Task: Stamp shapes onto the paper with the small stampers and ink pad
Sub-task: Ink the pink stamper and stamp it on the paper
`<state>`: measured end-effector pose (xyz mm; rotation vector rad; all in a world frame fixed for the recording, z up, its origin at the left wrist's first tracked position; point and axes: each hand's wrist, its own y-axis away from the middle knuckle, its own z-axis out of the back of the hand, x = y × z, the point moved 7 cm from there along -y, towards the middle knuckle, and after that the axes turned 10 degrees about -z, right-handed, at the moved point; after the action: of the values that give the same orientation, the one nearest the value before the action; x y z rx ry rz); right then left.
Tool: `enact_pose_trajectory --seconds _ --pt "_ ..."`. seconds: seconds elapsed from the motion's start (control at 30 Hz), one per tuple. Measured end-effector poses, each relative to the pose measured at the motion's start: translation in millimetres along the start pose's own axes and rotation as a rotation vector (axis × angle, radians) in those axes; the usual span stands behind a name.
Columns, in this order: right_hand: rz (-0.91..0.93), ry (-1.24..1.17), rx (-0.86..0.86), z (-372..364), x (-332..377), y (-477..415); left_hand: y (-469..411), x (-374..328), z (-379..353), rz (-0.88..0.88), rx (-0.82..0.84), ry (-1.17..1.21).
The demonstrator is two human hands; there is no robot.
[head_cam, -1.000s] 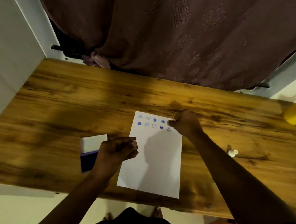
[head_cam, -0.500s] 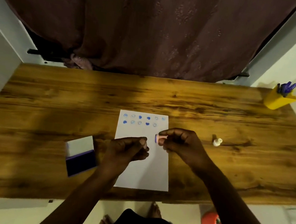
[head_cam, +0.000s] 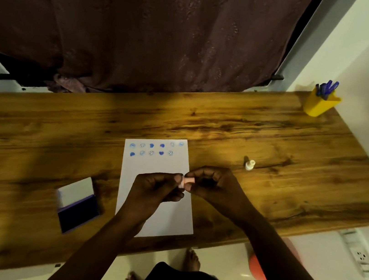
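A white sheet of paper (head_cam: 162, 215) lies on the wooden table (head_cam: 274, 139), with two rows of blue stamped shapes (head_cam: 153, 149) along its top. Above the paper's middle, both hands meet around a small pink stamper (head_cam: 187, 180). My right hand (head_cam: 214, 187) pinches its handle end, and my left hand (head_cam: 157, 187) has fingertips on its face end. An open ink pad (head_cam: 79, 206), white lid up and dark blue pad below, rests left of the paper. A second small white stamper (head_cam: 249, 165) stands on the table to the right.
A yellow pen holder (head_cam: 319, 103) with blue pens stands at the table's far right corner. A dark curtain (head_cam: 147, 26) hangs behind the table. An orange bucket (head_cam: 259, 271) sits on the floor under the right edge, and a wall socket (head_cam: 361, 256) is at right.
My right hand lifted the stamper off the top of the paper and drew it back toward me. My left hand rose to meet it and now touches the stamper's end. The view tilted.
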<state>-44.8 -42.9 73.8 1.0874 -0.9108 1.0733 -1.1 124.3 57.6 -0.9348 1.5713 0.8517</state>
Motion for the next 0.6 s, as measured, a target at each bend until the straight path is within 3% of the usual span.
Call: enact_pose_trajectory --seconds 0.43,0.6 --pt "-0.159 -0.038 0.015 41 -35 15 -13 19 -47 0.043 0.130 -0.061" --pt "-0.150 0.080 -0.188 115 -38 11 -23 34 -58 0.109 0.038 -0.073"
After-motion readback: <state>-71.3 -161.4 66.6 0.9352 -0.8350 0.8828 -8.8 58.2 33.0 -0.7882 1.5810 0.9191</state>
